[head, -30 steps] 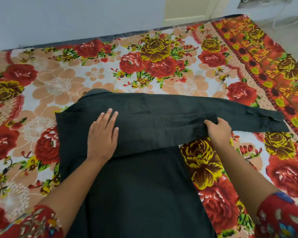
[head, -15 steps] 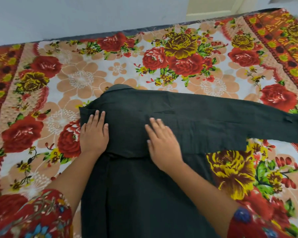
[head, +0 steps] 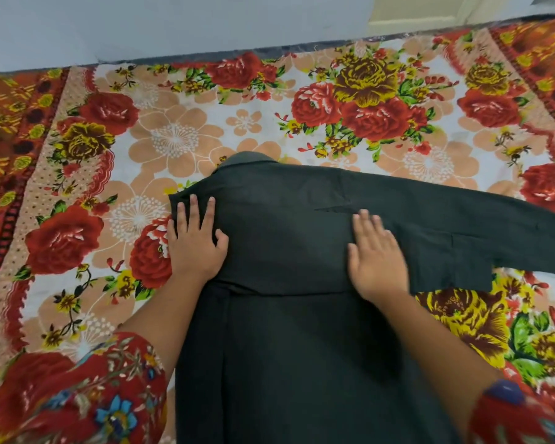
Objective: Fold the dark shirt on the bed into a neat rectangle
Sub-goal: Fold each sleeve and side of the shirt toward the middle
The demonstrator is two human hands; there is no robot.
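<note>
The dark shirt (head: 285, 331) lies flat on the flowered bed sheet (head: 180, 136), collar pointing away from me. One sleeve is folded across the chest and stretches out past the right edge of the body. My left hand (head: 194, 241) presses flat on the shirt's left shoulder edge, fingers spread. Over the folded sleeve near the middle, my right hand (head: 374, 257) lies flat and looks slightly blurred. Neither hand grips the cloth.
The sheet covers the bed with red and yellow roses. A pale wall (head: 173, 24) runs along the far edge of the bed, with a cream door (head: 414, 11) at the back right. My patterned red sleeves show at the bottom corners.
My right hand let go of the sleeve's edge, went to the shirt's middle, then slid right across the folded sleeve. My left hand shifted to the left shoulder edge.
</note>
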